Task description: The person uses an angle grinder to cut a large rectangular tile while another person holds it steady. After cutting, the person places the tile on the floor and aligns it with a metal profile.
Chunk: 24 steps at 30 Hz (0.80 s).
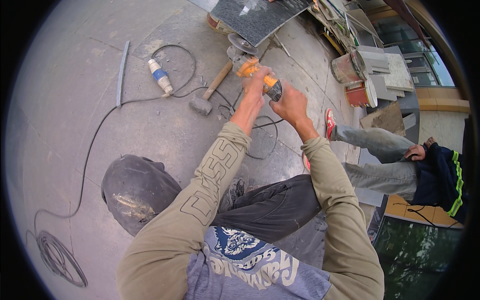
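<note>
Slanting up and left through both my hands, an angle grinder (pixel 246 68) points its grey disc (pixel 244 46) ahead of my fingers, just beside the edge of a speckled dark slab (pixel 260 22); whether they touch, I cannot tell. Its casing is orange, its tail black: my left hand (pixel 257 82), nearer the disc, wraps the body while my right hand (pixel 291 104) grips the rear, a wooden-handled hammer (pixel 213 86) lying to the left.

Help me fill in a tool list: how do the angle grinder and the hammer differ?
The angle grinder is orange and black; the hammer is tan and grey. The grinder is held off the paving; the hammer lies on it. The grinder carries a thin round disc; the hammer has a wooden handle and a blocky head. Both are hand tools.
</note>
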Available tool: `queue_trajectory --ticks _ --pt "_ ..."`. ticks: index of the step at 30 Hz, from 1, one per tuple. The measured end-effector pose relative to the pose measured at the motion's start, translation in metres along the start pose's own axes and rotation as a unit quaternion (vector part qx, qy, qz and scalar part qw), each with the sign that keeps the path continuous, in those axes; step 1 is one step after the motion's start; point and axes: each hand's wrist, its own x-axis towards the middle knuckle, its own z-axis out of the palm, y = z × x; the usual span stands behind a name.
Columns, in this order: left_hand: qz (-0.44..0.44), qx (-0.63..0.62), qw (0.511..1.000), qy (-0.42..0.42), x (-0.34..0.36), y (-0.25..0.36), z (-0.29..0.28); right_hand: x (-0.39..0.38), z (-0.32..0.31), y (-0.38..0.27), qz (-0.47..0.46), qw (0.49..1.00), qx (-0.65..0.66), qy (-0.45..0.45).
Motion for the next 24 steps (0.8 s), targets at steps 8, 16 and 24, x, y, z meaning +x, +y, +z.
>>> queue_trajectory --ticks 8,16,24 --pt "-0.007 0.014 1.000 -0.014 0.004 0.008 -0.005 0.005 -0.002 -0.009 0.005 1.000 0.000 -0.005" --pt "-0.028 0.016 0.999 -0.004 0.008 0.020 -0.005 0.011 -0.002 -0.017 0.014 1.000 -0.016 -0.016" --pt "-0.008 0.010 1.000 -0.017 0.004 0.006 -0.005 0.002 -0.002 -0.007 0.006 1.000 0.009 -0.009"
